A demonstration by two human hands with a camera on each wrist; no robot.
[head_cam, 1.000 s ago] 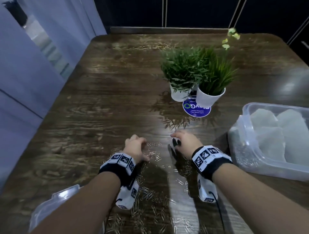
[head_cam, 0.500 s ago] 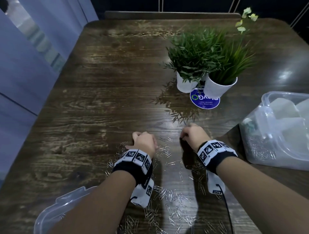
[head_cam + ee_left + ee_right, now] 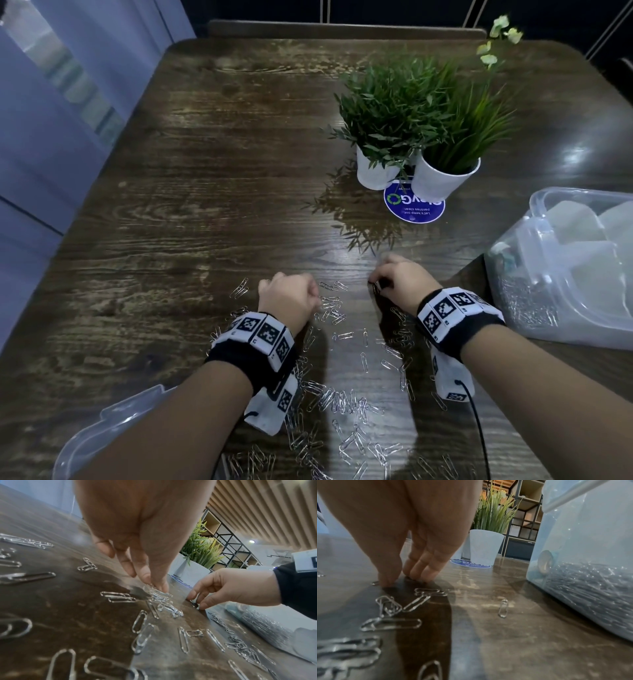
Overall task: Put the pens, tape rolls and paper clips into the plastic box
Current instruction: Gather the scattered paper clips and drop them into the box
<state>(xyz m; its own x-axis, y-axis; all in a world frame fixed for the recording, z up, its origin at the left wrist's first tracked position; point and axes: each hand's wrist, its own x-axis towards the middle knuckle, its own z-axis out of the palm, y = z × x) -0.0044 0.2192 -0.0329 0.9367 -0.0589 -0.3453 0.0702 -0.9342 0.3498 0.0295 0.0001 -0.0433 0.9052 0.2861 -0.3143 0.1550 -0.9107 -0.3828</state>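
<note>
Here, silver wire paper clips [image 3: 346, 404] lie scattered over the near part of a dark brown wood-grain table [image 3: 191, 178], thickest between and behind the person's two wrists. The left hand [image 3: 291, 298] reaches down to the tabletop with its fingers [image 3: 145, 574] bunched together, thumb against fingertips; in the left wrist view those tips touch a small tangle of clips lying directly under them. Whether a clip is actually held between them cannot be told. More clips lie just to the right of this hand and behind it.

The right hand [image 3: 400, 279] is also curled down onto the table, near the left hand. Its fingers [image 3: 423, 566] sit side by side with the thumb close against them, the tips on the wood. Something small and dark shows at the tips in the left wrist view, but it is too small to name. Several clips lie just behind these fingertips, and one clip lies alone between the hand and the clear plastic box [image 3: 534, 219].

That box stands at the right edge of the table, apart from the right hand, with a heap of clips in its near end. Beyond the hands stand two white pots of green plants [image 3: 418, 137] beside a round blue sticker [image 3: 414, 209]. A clear plastic lid [image 3: 113, 421] lies at the near left.
</note>
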